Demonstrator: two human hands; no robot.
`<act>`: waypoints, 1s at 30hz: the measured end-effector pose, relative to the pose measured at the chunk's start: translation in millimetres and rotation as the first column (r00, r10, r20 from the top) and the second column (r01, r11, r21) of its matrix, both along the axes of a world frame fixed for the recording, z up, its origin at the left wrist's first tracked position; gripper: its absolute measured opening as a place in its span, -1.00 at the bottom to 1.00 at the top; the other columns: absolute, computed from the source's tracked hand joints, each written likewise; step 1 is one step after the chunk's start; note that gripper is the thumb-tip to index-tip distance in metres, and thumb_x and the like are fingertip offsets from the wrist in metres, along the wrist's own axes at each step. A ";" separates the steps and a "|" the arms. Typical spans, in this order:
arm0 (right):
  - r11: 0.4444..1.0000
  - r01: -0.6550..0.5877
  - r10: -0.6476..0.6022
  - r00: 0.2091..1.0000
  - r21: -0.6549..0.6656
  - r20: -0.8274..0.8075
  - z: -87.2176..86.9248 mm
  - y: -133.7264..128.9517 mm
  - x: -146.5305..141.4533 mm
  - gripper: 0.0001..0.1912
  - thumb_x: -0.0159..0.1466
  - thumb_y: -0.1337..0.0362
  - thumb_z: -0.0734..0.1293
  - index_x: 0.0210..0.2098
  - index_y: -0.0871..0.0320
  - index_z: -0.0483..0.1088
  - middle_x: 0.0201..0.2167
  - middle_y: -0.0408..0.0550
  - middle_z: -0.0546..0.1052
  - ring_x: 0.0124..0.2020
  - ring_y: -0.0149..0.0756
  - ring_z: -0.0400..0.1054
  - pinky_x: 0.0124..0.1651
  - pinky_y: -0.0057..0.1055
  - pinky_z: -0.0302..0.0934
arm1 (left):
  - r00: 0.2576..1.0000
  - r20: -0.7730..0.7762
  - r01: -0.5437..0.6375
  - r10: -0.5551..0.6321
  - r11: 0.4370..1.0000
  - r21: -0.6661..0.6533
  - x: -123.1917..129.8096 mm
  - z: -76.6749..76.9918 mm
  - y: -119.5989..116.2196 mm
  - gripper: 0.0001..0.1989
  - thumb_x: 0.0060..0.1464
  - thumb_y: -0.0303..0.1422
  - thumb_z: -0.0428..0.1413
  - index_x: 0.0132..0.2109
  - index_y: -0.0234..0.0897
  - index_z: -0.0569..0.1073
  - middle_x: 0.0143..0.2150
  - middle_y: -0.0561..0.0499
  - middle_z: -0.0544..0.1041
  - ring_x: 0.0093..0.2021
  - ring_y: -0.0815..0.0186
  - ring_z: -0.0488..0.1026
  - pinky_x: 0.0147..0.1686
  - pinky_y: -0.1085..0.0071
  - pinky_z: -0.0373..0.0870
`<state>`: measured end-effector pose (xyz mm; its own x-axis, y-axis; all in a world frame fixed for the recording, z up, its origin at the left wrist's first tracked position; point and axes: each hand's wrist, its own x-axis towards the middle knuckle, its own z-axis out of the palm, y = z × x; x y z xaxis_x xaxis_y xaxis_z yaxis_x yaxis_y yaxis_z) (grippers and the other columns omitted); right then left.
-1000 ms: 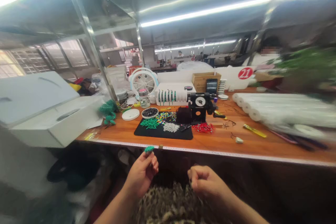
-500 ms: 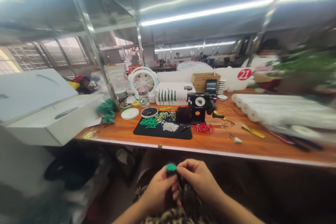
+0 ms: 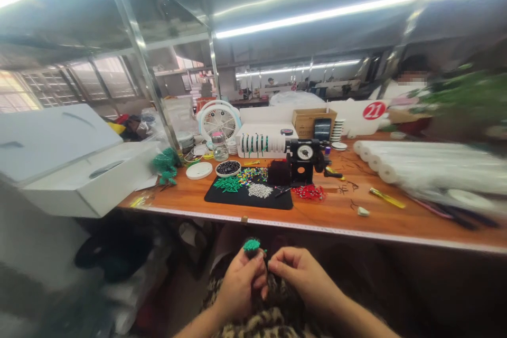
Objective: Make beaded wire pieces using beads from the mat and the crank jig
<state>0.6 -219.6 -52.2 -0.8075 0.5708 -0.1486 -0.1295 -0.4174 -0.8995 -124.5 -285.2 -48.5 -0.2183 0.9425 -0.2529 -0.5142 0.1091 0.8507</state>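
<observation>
Below the table's front edge, my left hand [image 3: 242, 280] is closed round a bundle of green-tipped pieces [image 3: 251, 245], its dark lower part mostly hidden by the fingers. The green tips face up and outward above the thumb. Just to the right, my right hand [image 3: 303, 274] is closed in a pinch, apart from the bundle; whatever lies between its fingertips is too small to make out. On the table ahead, a black mat [image 3: 245, 202] carries green tube-shaped pieces [image 3: 227, 185], silvery beads [image 3: 260, 190] and multicoloured beads [image 3: 250, 174].
Behind the mat stand a dish of dark beads [image 3: 228, 168], a black winding device with a dial [image 3: 303, 161] and a white slotted rack [image 3: 259, 146]. Red pieces [image 3: 309, 192] lie beside it. Plastic-wrapped rolls [image 3: 428, 161] occupy the right, a white box [image 3: 91, 179] the left.
The bundle in my left hand has tilted and moved a little to the left and up, away from my right fingertips. My right hand has come down slightly, still pinched.
</observation>
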 end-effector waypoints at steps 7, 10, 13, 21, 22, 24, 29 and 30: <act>0.984 0.176 -0.176 0.984 0.017 0.036 3.5 5.7 6.6 -0.68 -0.06 0.12 0.44 -0.63 0.20 0.29 -0.78 -0.33 0.15 -0.72 -0.57 -0.08 -0.62 -0.55 -0.14 | 0.994 -0.072 -0.082 0.087 0.994 0.074 -4.5 12.6 -0.6 -0.65 -0.08 -0.23 0.22 -0.49 -0.27 0.18 -0.63 0.23 0.06 -0.66 0.52 -0.02 -0.71 0.60 0.11; 0.945 0.246 -0.261 0.964 0.214 0.045 9.5 3.6 6.8 -0.73 0.01 0.13 0.41 -0.60 0.22 0.38 -0.70 -0.23 0.31 -0.63 -0.51 0.09 -0.52 -0.52 0.01 | 0.999 0.044 0.006 -0.007 0.999 0.041 -4.9 12.6 -0.8 -0.59 -0.12 -0.23 0.24 -0.54 -0.26 0.12 -0.65 0.24 0.01 -0.68 0.55 -0.13 -0.78 0.63 -0.01; 0.866 0.275 -0.322 0.946 0.418 0.045 14.0 1.4 5.7 -0.77 0.07 0.17 0.37 -0.54 0.23 0.47 -0.55 -0.10 0.48 -0.47 -0.36 0.27 -0.35 -0.47 0.13 | 0.980 0.172 0.094 -0.097 0.995 0.025 -5.3 9.2 -0.3 -0.54 -0.14 -0.24 0.25 -0.56 -0.25 0.07 -0.67 0.26 -0.02 -0.70 0.57 -0.21 -0.82 0.65 -0.14; 0.844 0.174 -0.244 0.967 0.507 0.074 13.9 -1.2 4.6 -0.82 0.08 0.26 0.35 -0.60 0.21 0.45 -0.63 -0.17 0.40 -0.52 -0.40 0.24 -0.41 -0.50 0.10 | 0.929 0.328 0.171 -0.172 0.985 0.029 -8.0 0.9 0.5 -0.56 -0.12 -0.31 0.25 -0.57 -0.26 0.08 -0.70 0.28 -0.01 -0.72 0.60 -0.28 -0.83 0.68 -0.18; 0.852 0.161 -0.225 0.972 0.498 0.072 13.6 -1.5 4.9 -0.81 0.08 0.26 0.35 -0.59 0.21 0.45 -0.63 -0.17 0.40 -0.51 -0.40 0.24 -0.40 -0.50 0.10 | 0.926 0.338 0.170 -0.168 0.985 0.024 -8.4 0.1 0.4 -0.56 -0.12 -0.31 0.25 -0.57 -0.26 0.08 -0.70 0.28 -0.01 -0.72 0.60 -0.28 -0.82 0.68 -0.17; 0.857 0.154 -0.210 0.976 0.492 0.061 12.6 -1.6 5.4 -0.81 0.09 0.24 0.34 -0.59 0.21 0.45 -0.62 -0.16 0.40 -0.50 -0.39 0.24 -0.39 -0.49 0.11 | 0.921 0.356 0.163 -0.158 0.986 0.016 -9.1 -2.0 0.3 -0.57 -0.12 -0.32 0.25 -0.56 -0.26 0.09 -0.70 0.28 0.00 -0.72 0.60 -0.28 -0.82 0.68 -0.17; 0.861 0.163 -0.215 0.975 0.482 0.056 10.6 -0.3 4.7 -0.80 0.10 0.23 0.34 -0.58 0.21 0.45 -0.60 -0.16 0.40 -0.49 -0.39 0.23 -0.39 -0.50 0.10 | 0.909 0.381 0.176 -0.168 0.984 0.014 -8.8 -5.9 0.2 -0.57 -0.11 -0.31 0.25 -0.56 -0.26 0.09 -0.71 0.28 -0.01 -0.74 0.61 -0.27 -0.82 0.67 -0.17; 0.864 0.168 -0.221 0.974 0.475 0.056 10.5 0.0 4.5 -0.80 0.10 0.23 0.34 -0.58 0.21 0.45 -0.60 -0.16 0.40 -0.49 -0.39 0.23 -0.39 -0.49 0.10 | 0.908 0.380 0.184 -0.175 0.983 0.014 -8.5 -5.9 0.0 -0.57 -0.11 -0.31 0.25 -0.57 -0.26 0.09 -0.71 0.28 -0.02 -0.74 0.61 -0.27 -0.83 0.67 -0.17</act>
<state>5.1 -219.7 -41.7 -0.6673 0.7387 0.0948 -0.0582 0.0751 -0.9955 -133.1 -285.1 -54.4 0.0701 0.9503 -0.3034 -0.7668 0.2458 0.5929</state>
